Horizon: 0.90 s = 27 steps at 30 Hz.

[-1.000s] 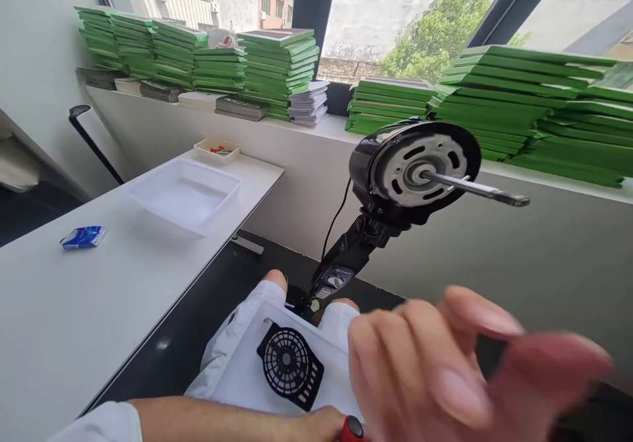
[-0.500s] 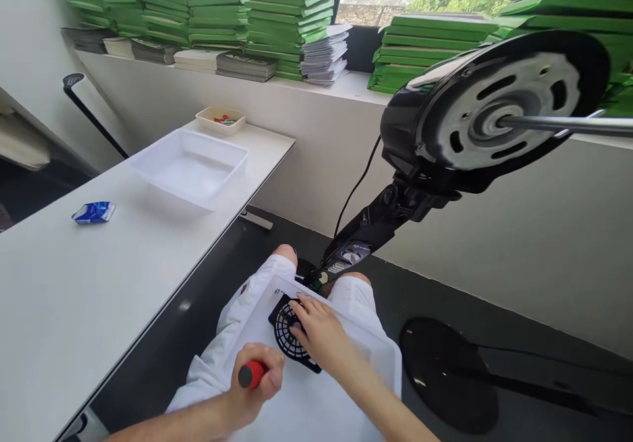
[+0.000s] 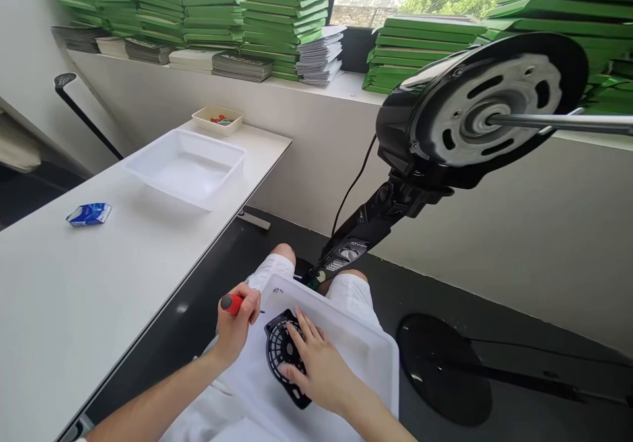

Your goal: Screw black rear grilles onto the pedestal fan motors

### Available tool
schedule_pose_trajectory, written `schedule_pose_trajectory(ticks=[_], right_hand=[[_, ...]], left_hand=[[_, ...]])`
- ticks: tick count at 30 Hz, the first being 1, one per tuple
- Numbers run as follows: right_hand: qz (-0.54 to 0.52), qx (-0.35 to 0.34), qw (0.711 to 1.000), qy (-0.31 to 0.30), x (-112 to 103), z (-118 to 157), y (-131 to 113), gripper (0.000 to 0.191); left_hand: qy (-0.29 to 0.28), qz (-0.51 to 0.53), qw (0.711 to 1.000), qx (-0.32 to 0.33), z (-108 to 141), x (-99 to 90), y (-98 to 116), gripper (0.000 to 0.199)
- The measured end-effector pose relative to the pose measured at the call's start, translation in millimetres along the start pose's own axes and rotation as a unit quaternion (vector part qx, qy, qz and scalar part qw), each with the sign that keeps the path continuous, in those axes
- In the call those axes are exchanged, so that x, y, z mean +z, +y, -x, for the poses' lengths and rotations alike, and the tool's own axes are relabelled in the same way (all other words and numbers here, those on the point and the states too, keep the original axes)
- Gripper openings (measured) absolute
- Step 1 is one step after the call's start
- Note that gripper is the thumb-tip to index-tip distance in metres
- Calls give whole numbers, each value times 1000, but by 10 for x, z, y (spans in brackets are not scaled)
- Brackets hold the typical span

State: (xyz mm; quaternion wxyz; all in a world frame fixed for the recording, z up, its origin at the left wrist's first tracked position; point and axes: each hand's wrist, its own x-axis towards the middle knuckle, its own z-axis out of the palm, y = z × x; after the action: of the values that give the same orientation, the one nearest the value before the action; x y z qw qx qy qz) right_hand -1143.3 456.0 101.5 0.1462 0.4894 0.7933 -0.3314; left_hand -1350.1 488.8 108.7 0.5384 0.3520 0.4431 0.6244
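My left hand (image 3: 239, 323) is closed around the red and black handle of a screwdriver (image 3: 232, 304). Its thin dark shaft points right, just above a black slotted plastic cover (image 3: 277, 348). The tip seems apart from that cover. My right hand (image 3: 316, 363) lies over the cover's right side, gripping it with thumb and fingers spread across the grille; part of the cover is hidden under the palm. Beneath both hands, a white plastic tray (image 3: 388, 376) rests on my lap.
A black fan motor body (image 3: 403, 125) on a stand leans in at right, its metal shaft (image 3: 558, 120) sticking out. On the white table (image 3: 74, 303) are a white bin (image 3: 225, 181), a small cream tray (image 3: 232, 127) and a blue packet (image 3: 90, 214). A round black base (image 3: 445, 369) lies on the floor.
My left hand has moved up and left with the screwdriver, so its shaft now shows. The cover has shifted down and turned slightly under my right hand.
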Motion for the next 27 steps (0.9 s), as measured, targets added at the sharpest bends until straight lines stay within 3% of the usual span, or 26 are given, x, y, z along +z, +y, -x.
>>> schedule_pose_trajectory(ticks=[4,12,17,24,27], right_hand=[[21,12,999,-41,75,140,-112,113],[74,31,997,-16,220,41,-287,99],[52,32,998,-5,302,-51,-164,126],[-20,-19,996,87,593,-151,-128,96],[-133,-18,985,106,525,-144,-75,83]], left_hand=[[-5,0,1000,-11,-21,33,-39,46],[-28,13,999,-12,-149,150,-32,45],[-22,13,1000,-14,-160,136,-27,45],[-22,-4,1000,-8,-122,92,-88,45],[-18,-15,1000,-5,-138,59,-65,44]])
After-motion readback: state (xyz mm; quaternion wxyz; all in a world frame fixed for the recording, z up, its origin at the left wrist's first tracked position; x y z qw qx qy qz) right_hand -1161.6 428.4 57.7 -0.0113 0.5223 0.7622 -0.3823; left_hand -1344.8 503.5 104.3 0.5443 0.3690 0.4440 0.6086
